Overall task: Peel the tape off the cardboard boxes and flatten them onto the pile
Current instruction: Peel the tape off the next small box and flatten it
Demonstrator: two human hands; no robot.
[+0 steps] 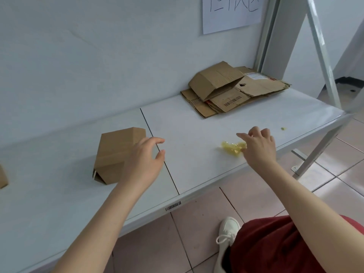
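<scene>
A closed brown cardboard box (116, 152) lies on the white shelf (197, 146) at the left. My left hand (143, 160) hovers just right of it, fingers relaxed and spread, holding nothing. A crumpled wad of yellowish tape (231, 147) lies on the shelf to the right. My right hand (260, 144) is over the wad's right end, fingers loosely curled; whether it still touches the tape is unclear. The pile of flattened boxes (232, 91) sits at the back right against the wall.
Another cardboard piece (3, 178) shows at the far left edge. A small yellow tape scrap (283, 128) lies near the shelf's right front edge. Grey shelf uprights (279, 36) rise at the right. A paper sign (230, 12) hangs on the wall. Tiled floor lies below.
</scene>
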